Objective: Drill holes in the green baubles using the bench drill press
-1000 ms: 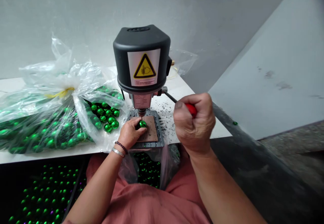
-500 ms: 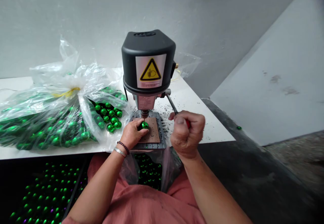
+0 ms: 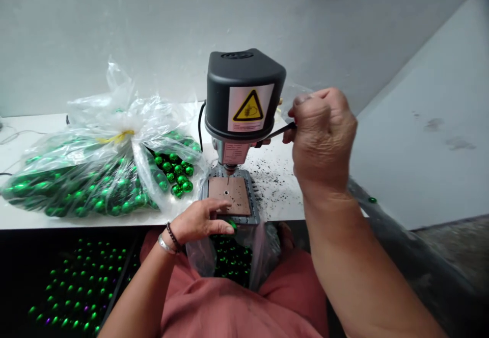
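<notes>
My left hand (image 3: 200, 221) is at the front edge of a small bench drill press (image 3: 244, 98), thumb and fingers apart. One shiny green ball (image 3: 232, 224) shows just past the thumb tip, partly covered by it and apparently loose. My right hand (image 3: 324, 139) is wrapped around the end of the press's feed lever (image 3: 281, 130), which is raised. Beneath the thin drill bit (image 3: 228, 179), the brown board (image 3: 239, 189) on the press base has a small hole and dark shavings on it.
A tied clear plastic bag (image 3: 91, 170) of green balls lies left on the white table (image 3: 23, 222), with several balls at its opening. Below the table edge, an open bag (image 3: 200, 259) holds green balls. More balls (image 3: 82, 282) fill a dark container at lower left.
My right hand has risen with the lever, and the drill bit is up. My left hand has brought the ball from under the bit towards me, off the board's front, and its fingers have spread.
</notes>
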Demonstrator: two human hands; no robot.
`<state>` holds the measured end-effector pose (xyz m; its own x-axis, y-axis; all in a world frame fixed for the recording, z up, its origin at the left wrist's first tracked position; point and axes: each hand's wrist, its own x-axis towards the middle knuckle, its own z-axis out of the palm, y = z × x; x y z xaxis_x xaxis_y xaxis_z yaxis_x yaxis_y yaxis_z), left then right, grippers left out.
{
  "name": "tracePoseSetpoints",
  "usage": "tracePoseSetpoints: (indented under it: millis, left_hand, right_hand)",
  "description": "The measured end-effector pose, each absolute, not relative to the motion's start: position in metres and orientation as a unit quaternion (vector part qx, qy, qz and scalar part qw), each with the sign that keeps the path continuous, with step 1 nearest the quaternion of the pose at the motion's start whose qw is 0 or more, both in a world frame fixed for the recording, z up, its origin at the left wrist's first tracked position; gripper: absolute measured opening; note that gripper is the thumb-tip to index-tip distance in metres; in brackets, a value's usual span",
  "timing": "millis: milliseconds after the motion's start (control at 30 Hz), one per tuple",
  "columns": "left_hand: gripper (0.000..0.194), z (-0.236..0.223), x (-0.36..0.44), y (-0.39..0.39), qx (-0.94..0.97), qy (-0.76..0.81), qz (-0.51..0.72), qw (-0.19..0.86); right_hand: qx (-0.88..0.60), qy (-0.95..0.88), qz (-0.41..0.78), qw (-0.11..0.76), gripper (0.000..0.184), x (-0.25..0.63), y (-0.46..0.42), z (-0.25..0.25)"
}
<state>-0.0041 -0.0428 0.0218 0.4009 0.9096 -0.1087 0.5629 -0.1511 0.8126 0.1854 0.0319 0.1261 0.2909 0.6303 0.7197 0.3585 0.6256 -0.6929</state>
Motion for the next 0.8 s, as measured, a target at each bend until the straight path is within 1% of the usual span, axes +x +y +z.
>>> tracePoseSetpoints:
  millis: [33,67,133,167,200,233,300,367,433,567,633,700,733,800]
  left_hand:
    - [0.052,0.023,-0.008,-0.042,0.725,0.524,0.230,0.383]
    - [0.047,0.022,-0.012,-0.039,0.712,0.561,0.258,0.334]
    - [0.035,0.016,-0.022,-0.030,0.662,0.656,0.306,0.193]
    - [0.032,0.012,-0.027,-0.024,0.637,0.696,0.309,0.117]
    - [0.031,0.007,-0.032,-0.018,0.621,0.725,0.291,0.060]
    - [0.031,0.001,-0.036,-0.014,0.617,0.742,0.260,0.032]
    - [0.034,-0.008,-0.043,-0.009,0.628,0.754,0.192,0.013]
    - [0.036,-0.016,-0.046,-0.009,0.635,0.759,0.143,0.006]
    - [0.037,-0.022,-0.048,-0.012,0.631,0.765,0.127,-0.006]
    - [0.042,-0.031,-0.055,-0.011,0.629,0.763,0.148,0.003]
    - [0.043,-0.032,-0.058,-0.010,0.619,0.762,0.189,0.028]
    - [0.043,-0.027,-0.059,-0.009,0.588,0.763,0.257,0.074]
    - [0.043,-0.022,-0.058,-0.010,0.564,0.759,0.303,0.119]
    - [0.045,-0.010,-0.054,-0.014,0.496,0.724,0.401,0.263]
  right_hand:
    - [-0.420,-0.588,0.096,0.685,0.033,0.185,0.032,0.125]
    - [-0.419,-0.588,0.095,0.686,0.033,0.186,0.032,0.125]
    - [-0.416,-0.587,0.099,0.687,0.033,0.186,0.032,0.125]
    - [-0.415,-0.585,0.102,0.689,0.033,0.185,0.032,0.125]
    - [-0.413,-0.584,0.106,0.691,0.033,0.185,0.032,0.126]
    - [-0.412,-0.582,0.110,0.692,0.033,0.185,0.031,0.126]
    - [-0.412,-0.581,0.120,0.691,0.032,0.185,0.030,0.127]
    - [-0.412,-0.580,0.128,0.691,0.031,0.185,0.029,0.127]
    - [-0.410,-0.578,0.132,0.694,0.030,0.185,0.028,0.127]
    - [-0.401,-0.576,0.129,0.700,0.030,0.184,0.026,0.125]
    - [-0.400,-0.578,0.126,0.700,0.029,0.183,0.025,0.125]
    - [-0.399,-0.580,0.124,0.699,0.029,0.183,0.025,0.124]
    - [-0.396,-0.580,0.123,0.701,0.029,0.184,0.025,0.123]
    - [-0.381,-0.598,0.117,0.695,0.029,0.184,0.027,0.121]
